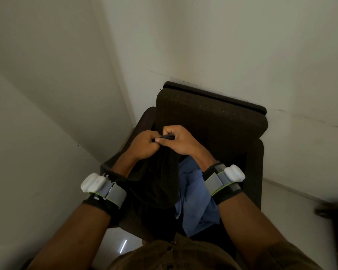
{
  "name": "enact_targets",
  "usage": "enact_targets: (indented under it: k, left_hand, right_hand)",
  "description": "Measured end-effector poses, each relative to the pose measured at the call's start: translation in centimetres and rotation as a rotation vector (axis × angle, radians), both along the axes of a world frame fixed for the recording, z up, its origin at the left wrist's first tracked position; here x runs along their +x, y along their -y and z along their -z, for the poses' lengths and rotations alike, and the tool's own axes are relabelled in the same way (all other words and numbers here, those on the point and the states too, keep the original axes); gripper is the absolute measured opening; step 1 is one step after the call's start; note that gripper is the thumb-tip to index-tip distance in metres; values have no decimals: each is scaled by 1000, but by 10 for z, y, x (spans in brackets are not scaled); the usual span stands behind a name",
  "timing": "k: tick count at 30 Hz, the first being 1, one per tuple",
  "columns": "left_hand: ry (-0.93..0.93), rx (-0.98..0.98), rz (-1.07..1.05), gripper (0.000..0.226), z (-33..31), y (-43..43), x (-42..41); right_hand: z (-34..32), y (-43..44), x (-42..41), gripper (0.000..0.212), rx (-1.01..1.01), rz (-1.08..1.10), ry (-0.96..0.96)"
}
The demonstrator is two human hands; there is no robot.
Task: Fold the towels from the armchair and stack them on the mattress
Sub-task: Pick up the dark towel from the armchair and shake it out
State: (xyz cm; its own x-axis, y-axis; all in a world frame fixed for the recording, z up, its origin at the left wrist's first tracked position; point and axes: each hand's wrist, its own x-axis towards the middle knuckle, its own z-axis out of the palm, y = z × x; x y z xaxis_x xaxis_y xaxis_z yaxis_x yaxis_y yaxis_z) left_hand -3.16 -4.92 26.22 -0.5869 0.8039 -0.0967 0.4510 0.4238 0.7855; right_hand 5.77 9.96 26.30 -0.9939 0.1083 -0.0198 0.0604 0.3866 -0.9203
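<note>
A person looks down at a dark brown armchair pushed into the corner of a room with pale walls. Both forearms reach forward over the seat, each wearing a grey strap with a white device at the wrist.

The left hand and the right hand meet in front of the chair's backrest, touching or nearly touching. Both are curled closed, fingers and thumbs pinching the top edge of a dark towel. The towel hangs down from the hands between the two forearms, draping over the seat toward the person. It is almost black and blends into the dark chair, so its exact outline is hard to make out.

Just to the right of the dark towel, a blue towel lies crumpled on the seat, partly under the right forearm. Pale floor shows at the near left and at the right of the chair.
</note>
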Motion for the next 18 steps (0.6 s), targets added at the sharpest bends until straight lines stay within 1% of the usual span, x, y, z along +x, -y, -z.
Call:
enact_targets:
  k: [2, 3, 6, 8, 10, 12, 14, 15, 16, 17, 18]
  left_hand:
    - [-137, 22, -99, 18, 4, 0, -3]
    - [-215, 42, -156, 19, 3, -1, -6]
    - [-466, 112, -339, 24, -16, -1, -9]
    - [-529, 198, -477, 22, -29, -3, -16]
    - [-463, 300, -632, 22, -40, -2, -37]
    - [-417, 340, -782, 23, -55, 3, -66]
    - [-402, 398, -922, 17, -74, 10, -90]
    - [-346, 482, -983, 14, -86, 11, -99]
    - [-255, 611, -1023, 16, -97, 10, -104]
    - [-171, 738, -1029, 22, -107, 7, -106]
    - [-124, 805, -1007, 29, -111, 5, -106]
  right_hand:
    - [0, -3, 3, 37, 31, 5, 21]
    - [1, -4, 5, 37, 31, 6, 64]
    - [13, -10, 16, 30, -89, -7, 213]
    - [16, -15, 24, 26, -129, -7, 280]
    - [18, -23, 32, 23, -133, -12, 363]
    - [15, -31, 40, 33, -180, -20, 432]
    - [5, -34, 46, 42, -242, -17, 451]
    - [-1, -33, 48, 47, -283, -14, 441]
    - [-5, -31, 50, 52, -332, -20, 435]
    - [-10, -28, 50, 55, -383, -41, 442]
    - [-13, -22, 53, 55, -423, -82, 459]
